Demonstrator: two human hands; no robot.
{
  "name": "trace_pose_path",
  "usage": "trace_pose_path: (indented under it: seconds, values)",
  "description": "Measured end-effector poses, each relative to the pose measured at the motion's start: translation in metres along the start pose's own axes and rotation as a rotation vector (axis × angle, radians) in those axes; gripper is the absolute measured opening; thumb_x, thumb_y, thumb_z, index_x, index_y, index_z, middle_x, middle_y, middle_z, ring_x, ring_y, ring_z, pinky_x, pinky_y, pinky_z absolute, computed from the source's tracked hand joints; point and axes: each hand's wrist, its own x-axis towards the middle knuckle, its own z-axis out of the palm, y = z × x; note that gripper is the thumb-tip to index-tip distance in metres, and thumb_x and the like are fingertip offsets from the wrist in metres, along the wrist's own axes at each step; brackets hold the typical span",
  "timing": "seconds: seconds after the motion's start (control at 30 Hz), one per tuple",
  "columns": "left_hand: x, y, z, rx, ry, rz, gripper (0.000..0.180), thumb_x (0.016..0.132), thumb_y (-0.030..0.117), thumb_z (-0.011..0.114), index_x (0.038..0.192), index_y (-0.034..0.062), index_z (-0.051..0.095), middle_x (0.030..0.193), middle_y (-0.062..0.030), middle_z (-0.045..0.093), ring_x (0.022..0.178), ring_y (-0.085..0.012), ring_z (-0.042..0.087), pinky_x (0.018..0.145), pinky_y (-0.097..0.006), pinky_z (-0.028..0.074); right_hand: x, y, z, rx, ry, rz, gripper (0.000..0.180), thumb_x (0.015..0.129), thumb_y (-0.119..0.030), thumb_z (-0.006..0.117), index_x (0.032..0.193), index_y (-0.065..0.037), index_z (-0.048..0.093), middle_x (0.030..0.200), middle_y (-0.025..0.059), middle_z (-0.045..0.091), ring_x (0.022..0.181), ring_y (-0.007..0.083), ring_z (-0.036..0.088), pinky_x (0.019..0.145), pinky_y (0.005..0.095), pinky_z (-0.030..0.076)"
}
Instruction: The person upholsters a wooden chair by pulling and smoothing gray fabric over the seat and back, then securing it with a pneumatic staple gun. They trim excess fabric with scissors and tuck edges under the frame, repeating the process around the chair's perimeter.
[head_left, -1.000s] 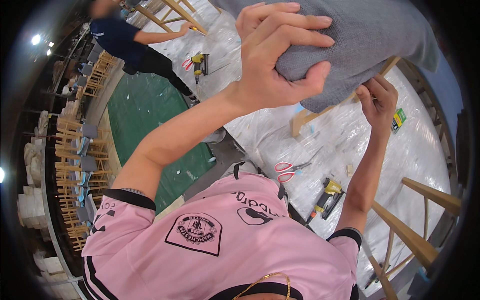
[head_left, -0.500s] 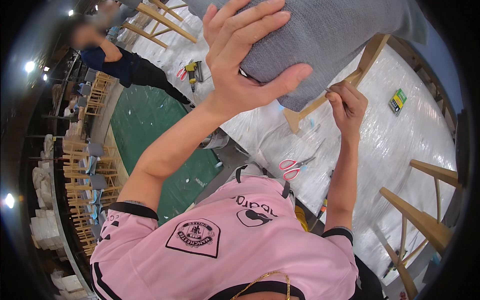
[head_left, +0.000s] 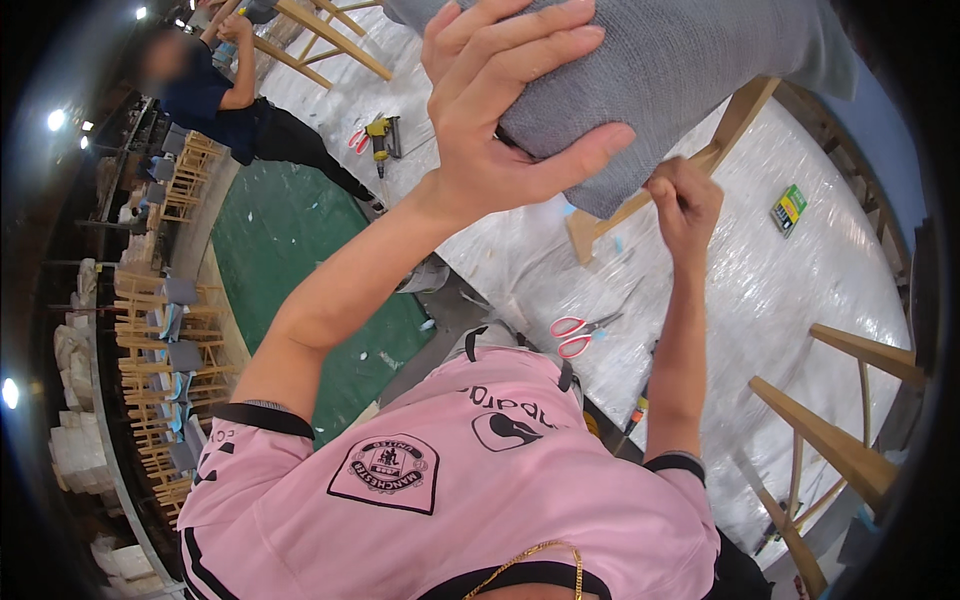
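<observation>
Glare on plastic film, white lamps leftward, dim curved edges.

- Green floor covering, pale scraps scattered on it.
- Rows of wooden chairs with grey seats, left side.
- Pale bundles behind them, along the left edge.
- Desk covered in shiny clear film.
- Small bright lights, upper left, dark surroundings.

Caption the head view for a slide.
Left hand on gray fabric, right hand at its edge, scissors on the wrapped table.

Matt woven grey cloth, smooth wooden frame
</observation>
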Motion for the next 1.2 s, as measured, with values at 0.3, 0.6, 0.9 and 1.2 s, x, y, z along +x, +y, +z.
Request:
trace_pose_path:
  seconds: [0.3,0.6,0.9,1.2]
  values:
    - [0.051,-0.025,-0.013,-0.101,-0.527,0.227,0.079,0.079,0.038,0.075,0.146,0.0061,0.049,0.148,-0.0318,0.043,0.139,-0.0468,0.04,0.117,-0.051,0.029,-0.287,0.082,-0.018,-0.209,0.161,1.102,0.052,0.101,-0.038,0.06,0.071,0.003,0.065,0.056,0.0027,0.052,0.057,0.0106,0.051,0.057,0.0296,0.042]
    - [0.128,-0.02,0.057,-0.099,-0.858,0.221,0.081,0.077,0.036,0.072,0.147,0.0042,0.048,0.155,-0.0328,0.033,0.144,-0.0456,0.033,0.119,-0.051,0.028,-0.252,0.104,-0.041,-0.468,0.242,0.833,0.05,0.097,-0.022,0.064,0.14,0.0,0.05,0.128,0.0212,0.06,0.109,0.0285,0.062,0.095,0.038,0.05]
    - [0.049,-0.034,-0.002,-0.679,0.487,-0.495,0.022,0.091,0.016,0.067,0.109,0.0035,0.064,0.108,-0.0129,0.064,0.101,-0.0231,0.059,0.091,-0.035,0.044,0.001,-0.136,0.038,0.619,0.015,0.669,0.054,0.104,-0.043,0.056,0.079,0.002,0.07,0.071,0.0067,0.066,0.056,0.0123,0.058,0.051,0.0284,0.046]
    - [-0.11,0.039,-0.004,-1.269,-0.153,-1.247,0.039,0.101,0.043,0.062,0.085,0.0069,0.064,0.075,0.0007,0.06,0.07,-0.0097,0.056,0.068,-0.026,0.045,0.0,-0.129,0.05,0.885,-0.007,0.787,0.055,0.104,-0.045,0.055,0.075,-0.001,0.067,0.064,0.0072,0.063,0.051,0.0142,0.055,0.044,0.0274,0.039]
